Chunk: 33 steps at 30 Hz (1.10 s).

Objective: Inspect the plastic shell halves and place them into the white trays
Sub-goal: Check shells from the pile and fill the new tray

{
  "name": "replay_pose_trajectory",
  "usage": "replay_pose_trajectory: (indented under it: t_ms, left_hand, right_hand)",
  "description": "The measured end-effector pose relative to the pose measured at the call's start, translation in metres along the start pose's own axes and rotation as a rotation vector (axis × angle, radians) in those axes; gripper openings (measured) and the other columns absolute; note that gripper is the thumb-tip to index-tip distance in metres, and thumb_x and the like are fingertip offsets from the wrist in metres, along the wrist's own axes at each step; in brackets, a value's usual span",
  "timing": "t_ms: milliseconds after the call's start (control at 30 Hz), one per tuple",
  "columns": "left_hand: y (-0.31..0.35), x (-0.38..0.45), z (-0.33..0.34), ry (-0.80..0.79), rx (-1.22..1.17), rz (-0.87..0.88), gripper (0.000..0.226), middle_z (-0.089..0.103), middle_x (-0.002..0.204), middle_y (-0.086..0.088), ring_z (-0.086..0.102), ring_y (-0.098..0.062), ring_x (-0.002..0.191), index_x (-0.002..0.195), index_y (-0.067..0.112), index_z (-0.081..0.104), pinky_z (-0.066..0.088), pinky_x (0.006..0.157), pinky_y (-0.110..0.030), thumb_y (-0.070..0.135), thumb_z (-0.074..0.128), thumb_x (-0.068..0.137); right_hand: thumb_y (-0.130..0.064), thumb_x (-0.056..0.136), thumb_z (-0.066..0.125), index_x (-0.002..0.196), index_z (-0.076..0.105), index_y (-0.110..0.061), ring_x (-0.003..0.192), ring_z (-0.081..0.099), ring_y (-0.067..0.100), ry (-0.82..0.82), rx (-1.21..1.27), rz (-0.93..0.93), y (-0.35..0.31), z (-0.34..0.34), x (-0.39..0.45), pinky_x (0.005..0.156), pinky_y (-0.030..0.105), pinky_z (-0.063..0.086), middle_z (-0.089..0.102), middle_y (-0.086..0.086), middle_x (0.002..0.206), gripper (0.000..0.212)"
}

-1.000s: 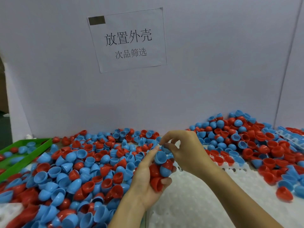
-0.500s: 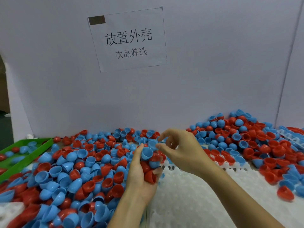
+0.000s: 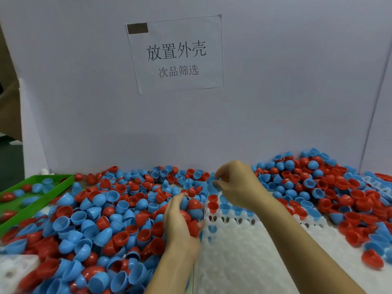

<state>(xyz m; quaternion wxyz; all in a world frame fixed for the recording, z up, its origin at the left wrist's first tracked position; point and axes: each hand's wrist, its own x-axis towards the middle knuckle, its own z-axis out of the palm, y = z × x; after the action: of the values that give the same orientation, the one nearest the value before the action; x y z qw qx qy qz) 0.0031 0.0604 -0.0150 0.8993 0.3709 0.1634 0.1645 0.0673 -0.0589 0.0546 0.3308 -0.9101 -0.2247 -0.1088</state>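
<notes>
Left hand (image 3: 182, 219): fingers curled round a clutch of red and blue shell halves (image 3: 194, 209), several at once. Right hand (image 3: 235, 185): fingertips drawn together, pinching a blue shell half (image 3: 213, 183) by its rim. Likely light, thin, stiff, slick plastic; rim pinch suits best, since domes would slip. White tray (image 3: 244, 251) just under and toward the person from the right hand; a few shells seated in its far row. Loose pile (image 3: 95, 219) outward of the left hand.
</notes>
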Motion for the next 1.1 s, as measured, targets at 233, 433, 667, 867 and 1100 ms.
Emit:
replay_pose_trajectory:
  t_ms: [233, 433, 667, 867, 1100]
  left_hand:
    - [0.001, 0.001, -0.001, 0.019, -0.012, 0.023, 0.011, 0.057, 0.072, -0.013, 0.053, -0.015, 0.048, 0.097, 0.011, 0.057, 0.035, 0.034, -0.020, 0.022, 0.056, 0.096]
    - [0.000, 0.000, -0.001, 0.014, -0.039, 0.014, 0.017, 0.063, 0.069, -0.012, 0.060, -0.018, 0.050, 0.090, 0.010, 0.063, 0.040, 0.036, -0.020, 0.025, 0.057, 0.094]
    - [-0.002, 0.001, -0.004, 0.004, -0.078, 0.004, 0.017, 0.067, 0.069, -0.013, 0.060, -0.020, 0.048, 0.102, 0.011, 0.066, 0.040, 0.036, -0.023, 0.019, 0.052, 0.096]
    - [-0.006, 0.006, -0.003, 0.011, 0.021, 0.016, 0.022, 0.075, 0.090, -0.012, 0.069, -0.017, 0.059, 0.116, 0.016, 0.069, 0.045, 0.039, -0.025, 0.021, 0.061, 0.096]
    - [-0.008, 0.006, -0.003, -0.019, 0.101, 0.015, 0.028, 0.076, 0.091, -0.010, 0.068, -0.015, 0.059, 0.121, 0.017, 0.068, 0.042, 0.038, -0.023, 0.028, 0.065, 0.095]
  right_hand:
    - [-0.011, 0.089, 0.066, 0.100, 0.069, -0.013, 0.078, 0.065, 0.019, -0.245, -0.344, 0.087, 0.027, 0.052, -0.014, 0.074, 0.035, 0.061, 0.066, 0.004, 0.095, 0.011]
    - [-0.016, 0.088, 0.066, 0.095, 0.062, -0.017, 0.066, 0.053, 0.013, -0.240, -0.453, 0.049, 0.021, 0.067, -0.016, 0.063, 0.027, 0.052, 0.049, -0.002, 0.078, 0.008]
    - [-0.013, 0.093, 0.061, 0.113, 0.071, -0.016, 0.089, 0.066, 0.018, -0.324, -0.350, 0.053, 0.032, 0.055, -0.010, 0.084, 0.034, 0.059, 0.067, 0.003, 0.110, 0.022]
    - [-0.035, 0.093, 0.067, 0.119, 0.067, -0.036, 0.081, 0.065, 0.002, -0.265, 0.134, -0.097, 0.013, 0.019, -0.011, 0.060, 0.012, 0.049, 0.069, -0.016, 0.094, 0.026]
    - [-0.032, 0.091, 0.070, 0.111, 0.074, -0.024, 0.083, 0.064, 0.002, -0.225, 0.141, -0.143, 0.011, 0.019, -0.013, 0.068, 0.013, 0.050, 0.065, -0.020, 0.091, 0.023]
